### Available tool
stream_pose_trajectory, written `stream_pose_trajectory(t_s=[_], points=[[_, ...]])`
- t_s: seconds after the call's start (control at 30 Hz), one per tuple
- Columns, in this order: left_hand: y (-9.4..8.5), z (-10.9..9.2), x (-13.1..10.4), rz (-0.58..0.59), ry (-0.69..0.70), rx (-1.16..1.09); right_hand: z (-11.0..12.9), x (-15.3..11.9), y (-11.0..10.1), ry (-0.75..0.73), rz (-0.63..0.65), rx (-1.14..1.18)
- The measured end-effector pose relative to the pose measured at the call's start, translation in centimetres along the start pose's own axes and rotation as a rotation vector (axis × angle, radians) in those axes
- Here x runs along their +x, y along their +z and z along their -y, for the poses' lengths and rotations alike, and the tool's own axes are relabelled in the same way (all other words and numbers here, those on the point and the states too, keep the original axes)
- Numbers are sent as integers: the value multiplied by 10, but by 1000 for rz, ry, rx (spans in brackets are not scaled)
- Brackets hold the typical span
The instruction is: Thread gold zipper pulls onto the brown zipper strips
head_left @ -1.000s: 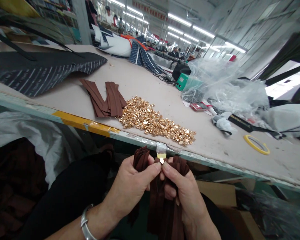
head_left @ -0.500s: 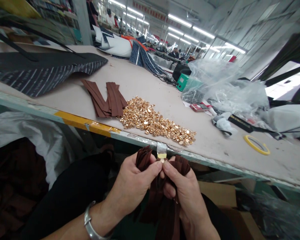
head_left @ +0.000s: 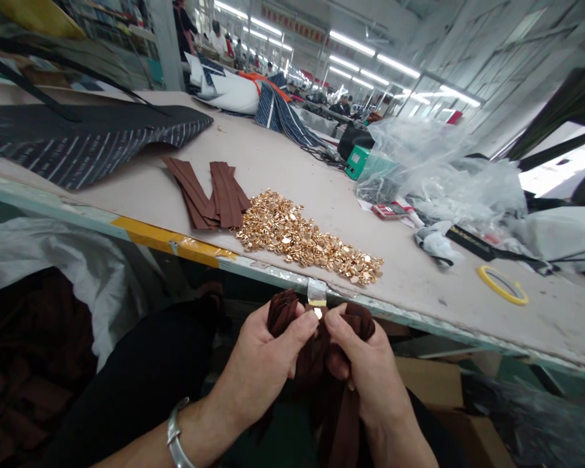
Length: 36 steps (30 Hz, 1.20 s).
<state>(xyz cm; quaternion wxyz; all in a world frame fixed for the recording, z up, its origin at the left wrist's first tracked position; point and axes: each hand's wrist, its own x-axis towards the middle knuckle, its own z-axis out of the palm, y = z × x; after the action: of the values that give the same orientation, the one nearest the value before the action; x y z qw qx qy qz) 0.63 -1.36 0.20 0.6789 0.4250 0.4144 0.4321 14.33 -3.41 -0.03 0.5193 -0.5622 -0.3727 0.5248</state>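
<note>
Just below the table's front edge, my left hand [head_left: 268,361] is closed around a bundle of brown fabric strips [head_left: 281,311]. A small shiny gold metal piece [head_left: 318,313] shows at its thumb tip, against one strip. Beside it, my right hand [head_left: 365,364] is closed on another part of the brown strips [head_left: 358,318], thumb and forefinger pinched near the gold piece. Long strip ends hang down below both hands. A heap of small gold metal pieces [head_left: 302,237] lies on the table in front of my hands, with brown strips [head_left: 214,195] at its left end.
The table [head_left: 166,140] has yellow tape along its edge. Dark striped fabric [head_left: 92,146] lies at left; a green box [head_left: 358,161], clear plastic bags [head_left: 429,162] and a yellow tape roll [head_left: 503,285] at right. A white sack [head_left: 78,260] holding brown fabric stands below left.
My thumbs have moved slightly apart, and more of the gold piece shows between them. The right thumb has shifted right. Both hands still hold the strips.
</note>
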Motion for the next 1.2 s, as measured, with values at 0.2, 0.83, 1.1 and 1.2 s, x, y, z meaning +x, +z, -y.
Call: stream_pose_trajectory(t_s=[0.2,0.83,1.1,1.2], points=[[-1,-1,-3,10,-6,60,13,3,-2,-158,11,-269],[7,-1,15,-15,-239,-232,45,34,26,-550,-259,-686],[12,0,1,71,-146,-254,33,9,8,-333,112,-322],[15,4,-7,167,-108,-258,29,2,-10,-227,163,-207]])
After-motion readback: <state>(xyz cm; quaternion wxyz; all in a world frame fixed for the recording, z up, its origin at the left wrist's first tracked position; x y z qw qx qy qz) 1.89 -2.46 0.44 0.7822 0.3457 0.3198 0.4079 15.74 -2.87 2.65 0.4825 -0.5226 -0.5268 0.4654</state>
